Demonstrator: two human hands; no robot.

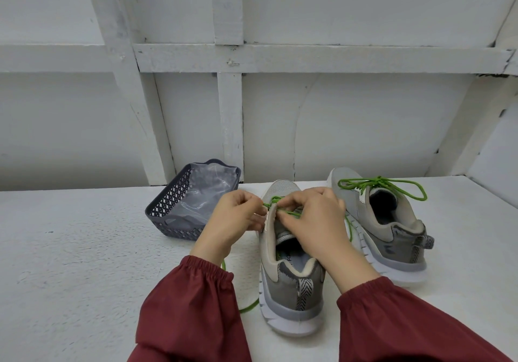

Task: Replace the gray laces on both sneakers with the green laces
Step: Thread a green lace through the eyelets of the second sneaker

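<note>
While pinching the green lace [276, 200] at the near sneaker's [291, 291] upper eyelets in curled fingers of left hand [235, 216] and right hand [314, 216], expect it limp, light, likely slippery, grip near its tip, and draw slack bodyward along the counter [84, 249], between mesh basket [168, 202] and laced sneaker [403, 227].

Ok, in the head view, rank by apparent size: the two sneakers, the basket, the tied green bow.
1. The near sneaker, though nearness flatters it.
2. The far sneaker and the basket: too alike to rank.
3. The green bow.
</note>
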